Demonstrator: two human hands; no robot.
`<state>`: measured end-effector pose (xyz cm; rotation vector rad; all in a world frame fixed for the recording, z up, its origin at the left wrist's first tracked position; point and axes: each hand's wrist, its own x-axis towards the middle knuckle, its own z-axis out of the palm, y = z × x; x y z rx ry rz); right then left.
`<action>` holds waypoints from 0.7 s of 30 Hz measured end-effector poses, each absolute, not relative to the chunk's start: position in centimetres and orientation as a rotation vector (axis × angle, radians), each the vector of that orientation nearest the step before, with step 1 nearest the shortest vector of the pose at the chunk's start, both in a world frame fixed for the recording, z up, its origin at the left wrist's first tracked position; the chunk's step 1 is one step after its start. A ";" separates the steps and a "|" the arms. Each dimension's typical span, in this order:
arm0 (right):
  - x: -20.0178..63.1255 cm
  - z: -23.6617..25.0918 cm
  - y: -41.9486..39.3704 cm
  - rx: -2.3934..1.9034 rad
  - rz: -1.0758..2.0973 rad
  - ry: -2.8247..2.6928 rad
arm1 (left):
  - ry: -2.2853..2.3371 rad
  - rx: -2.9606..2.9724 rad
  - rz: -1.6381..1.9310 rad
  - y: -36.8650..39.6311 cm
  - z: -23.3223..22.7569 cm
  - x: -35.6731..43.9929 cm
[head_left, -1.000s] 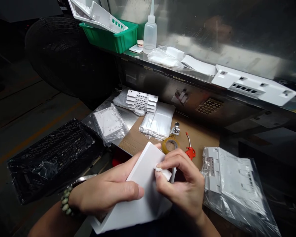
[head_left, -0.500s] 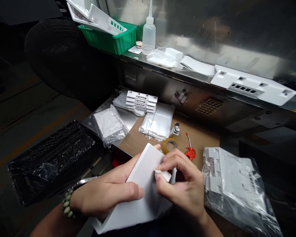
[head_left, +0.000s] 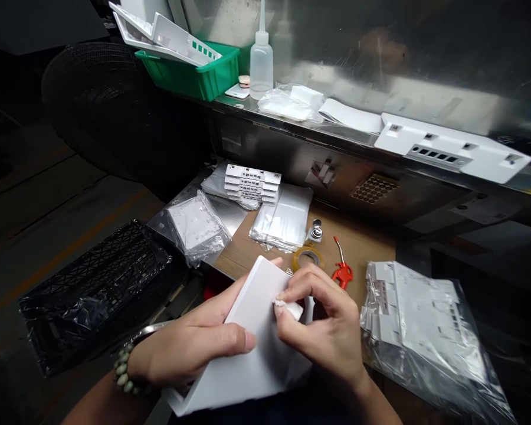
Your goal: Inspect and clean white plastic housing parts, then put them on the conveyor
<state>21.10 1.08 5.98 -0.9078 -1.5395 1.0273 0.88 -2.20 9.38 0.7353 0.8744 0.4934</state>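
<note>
Head view, looking down at two bare hands over the near edge of a cardboard-topped counter [head_left: 363, 245]. Left hand [head_left: 190, 345], a bead bracelet on its wrist, grips a white plastic panel [head_left: 252, 348] with its thumb pressed on the face; the panel's lower end is cut off at the picture's bottom edge. Right hand [head_left: 327, 330] is curled, fingertips pinching a small white wad [head_left: 287, 308] against the panel; what the wad is made of is hard to make out. Along the counter's right edge lies a clear bag [head_left: 425, 336] holding white parts, blurred by the plastic. On the steel ledge behind, a green bin [head_left: 190, 74] holds white panels, partly cut off at the top. A black crate [head_left: 92, 289] wrapped in film sits off the counter's left edge.
</note>
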 end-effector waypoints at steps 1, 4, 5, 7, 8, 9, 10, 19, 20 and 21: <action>21.1 5.9 1.1 -0.905 1.039 -1.537 | 0.870 0.728 0.503 -2.2 9.3 0.9; 21.0 5.6 1.1 -0.906 1.051 -1.502 | 0.872 0.701 0.524 -2.2 9.2 1.0; 21.0 5.4 1.1 -0.911 1.062 -1.492 | 0.875 0.684 0.524 -2.2 9.2 1.0; 21.2 5.0 1.4 -0.890 1.164 -1.457 | 0.889 0.626 0.534 -2.0 9.3 0.9; 21.5 4.9 1.6 -0.845 1.255 -1.404 | 0.904 0.593 0.553 -1.9 9.3 0.9; 21.9 4.8 1.9 -0.776 1.350 -1.311 | 0.924 0.563 0.581 -1.7 9.4 0.8; 22.5 4.8 2.4 -0.703 1.424 -1.181 | 0.942 0.538 0.620 -1.5 9.3 0.7; 31.4 -1.6 9.2 -1.022 1.030 -0.655 | 0.783 0.307 0.980 -1.2 7.3 -1.5; 31.7 -4.0 9.9 -1.188 0.949 -0.718 | 0.770 0.300 0.987 -1.2 7.3 -1.8; 31.7 -6.4 10.5 -1.364 0.887 -0.851 | 0.762 0.297 0.991 -1.3 7.3 -2.1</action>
